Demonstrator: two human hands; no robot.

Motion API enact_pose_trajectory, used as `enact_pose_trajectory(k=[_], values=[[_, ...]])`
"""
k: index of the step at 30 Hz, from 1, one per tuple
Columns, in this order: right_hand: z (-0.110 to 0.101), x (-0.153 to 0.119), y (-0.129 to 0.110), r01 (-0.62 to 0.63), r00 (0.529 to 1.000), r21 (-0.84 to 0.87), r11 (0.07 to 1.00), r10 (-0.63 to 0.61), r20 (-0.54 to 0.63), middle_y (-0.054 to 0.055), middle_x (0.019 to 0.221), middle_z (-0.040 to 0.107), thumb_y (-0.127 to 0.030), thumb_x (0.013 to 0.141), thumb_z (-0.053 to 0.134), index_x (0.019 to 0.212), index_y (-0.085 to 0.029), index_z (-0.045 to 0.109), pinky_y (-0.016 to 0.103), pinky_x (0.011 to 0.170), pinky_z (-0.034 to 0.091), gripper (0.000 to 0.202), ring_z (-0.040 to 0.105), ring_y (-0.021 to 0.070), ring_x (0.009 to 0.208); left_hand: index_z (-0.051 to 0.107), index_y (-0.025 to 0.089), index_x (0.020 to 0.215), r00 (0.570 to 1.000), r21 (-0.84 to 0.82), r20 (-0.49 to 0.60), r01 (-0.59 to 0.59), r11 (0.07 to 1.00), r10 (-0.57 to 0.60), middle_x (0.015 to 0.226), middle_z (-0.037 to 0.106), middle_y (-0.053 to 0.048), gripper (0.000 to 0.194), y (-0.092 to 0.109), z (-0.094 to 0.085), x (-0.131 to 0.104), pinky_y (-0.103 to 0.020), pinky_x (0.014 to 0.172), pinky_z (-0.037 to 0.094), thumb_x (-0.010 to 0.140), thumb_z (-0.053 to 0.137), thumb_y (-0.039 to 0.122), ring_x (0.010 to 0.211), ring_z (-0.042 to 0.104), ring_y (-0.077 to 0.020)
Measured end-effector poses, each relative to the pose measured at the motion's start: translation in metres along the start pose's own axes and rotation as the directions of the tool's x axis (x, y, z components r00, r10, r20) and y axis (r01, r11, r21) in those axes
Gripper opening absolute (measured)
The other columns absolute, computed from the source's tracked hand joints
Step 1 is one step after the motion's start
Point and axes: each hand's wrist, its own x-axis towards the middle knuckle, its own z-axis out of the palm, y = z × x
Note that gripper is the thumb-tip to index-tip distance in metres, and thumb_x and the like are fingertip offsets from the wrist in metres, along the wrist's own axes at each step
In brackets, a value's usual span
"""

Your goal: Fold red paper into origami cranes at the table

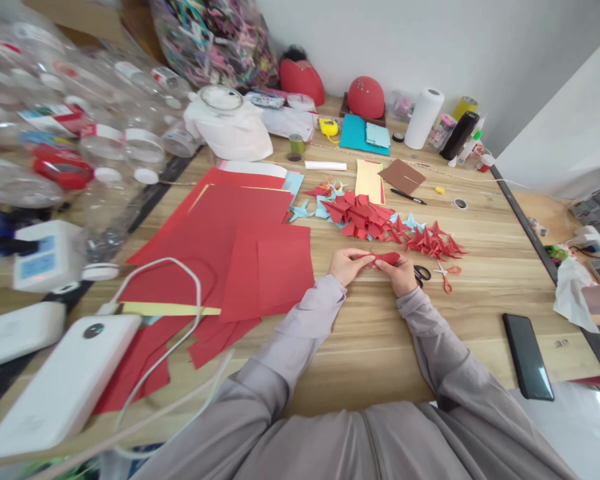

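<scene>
A small folded red paper piece (387, 257) is pinched between my two hands, above the wooden table (360, 347). My left hand (347, 265) grips its left end, and my right hand (401, 272) holds it from the right. Just beyond them lies a pile of folded red paper shapes (360, 215), with light blue ones (301, 211) among and beside them. Black-handled scissors (422, 274) lie partly hidden by my right hand, next to orange-handled scissors (449, 275). Large red sheets (240, 207) are stacked to the left.
White power banks (65, 383) with a cable and many plastic bottles (145, 152) fill the left side. A phone (527, 357) lies at the right. Behind are a paper roll (424, 119), a black bottle (459, 135), red pincushions (366, 98) and a tape measure (329, 127).
</scene>
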Motion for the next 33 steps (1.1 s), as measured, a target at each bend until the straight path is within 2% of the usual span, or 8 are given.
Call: enact_pose_trajectory(k=[4,9,15,19,24,33], values=[[0.001,0.001,0.001,-0.002,1.0,0.017,1.0,0.003,-0.028,0.0,0.058,0.067,-0.039,0.059,0.076,0.065,-0.018,0.068,0.029,0.06,0.05,0.024,0.059,0.0135,0.054,0.07,0.012,0.07,0.998,0.027,-0.007,-0.056,0.998,0.057,0.061,0.067,-0.004,0.034,0.0,0.0,0.0,-0.028,0.055,0.05,0.049,0.08,0.037,0.052,0.06,-0.0139],[0.0,0.0,0.001,0.013,0.999,0.028,1.0,-0.011,-0.046,0.0,0.057,0.066,-0.042,0.066,0.071,0.067,-0.019,0.069,0.029,0.06,0.049,0.023,0.059,0.0138,0.053,0.07,0.014,0.067,0.98,0.034,0.058,-0.193,0.981,0.191,0.066,0.064,-0.002,0.027,0.005,0.0,-0.001,-0.024,0.05,0.047,0.054,0.078,0.036,0.054,0.056,-0.0104],[-0.001,-0.003,-0.003,0.088,0.996,-0.039,0.995,-0.089,-0.027,0.0,0.06,0.069,-0.037,0.065,0.072,0.064,-0.021,0.072,0.03,0.065,0.051,0.016,0.062,0.0155,0.059,0.07,0.014,0.07,0.982,0.035,0.113,-0.153,0.988,0.148,0.071,0.063,-0.003,0.026,0.009,0.0,-0.005,-0.023,0.047,0.047,0.055,0.078,0.034,0.056,0.056,-0.0109],[0.001,-0.004,-0.008,0.092,0.996,-0.079,0.993,-0.093,-0.009,0.0,0.061,0.07,-0.037,0.065,0.072,0.063,-0.022,0.072,0.032,0.066,0.052,0.015,0.063,0.0164,0.061,0.071,0.014,0.069,0.973,0.043,0.145,-0.189,0.981,0.181,0.074,0.063,-0.003,0.024,0.009,0.001,-0.006,-0.023,0.045,0.047,0.059,0.075,0.035,0.057,0.057,-0.0111],[0.002,-0.004,-0.01,0.095,0.995,-0.074,0.993,-0.096,-0.017,0.0,0.06,0.069,-0.035,0.065,0.073,0.065,-0.022,0.072,0.031,0.063,0.052,0.013,0.062,0.016,0.057,0.07,0.014,0.067,0.977,0.039,0.127,-0.177,0.983,0.171,0.065,0.06,-0.001,0.023,0.008,0.001,-0.005,-0.023,0.047,0.048,0.058,0.075,0.035,0.052,0.057,-0.0103],[0.002,-0.003,-0.005,0.08,0.996,-0.04,0.996,-0.079,0.034,0.001,0.066,0.07,-0.041,0.064,0.073,0.069,-0.019,0.071,0.031,0.066,0.053,0.022,0.063,0.0157,0.061,0.068,0.013,0.065,0.982,0.038,0.088,-0.169,0.985,0.165,0.063,0.063,-0.001,0.023,0.006,0.0,-0.003,-0.024,0.052,0.048,0.057,0.076,0.034,0.05,0.057,-0.0103]])
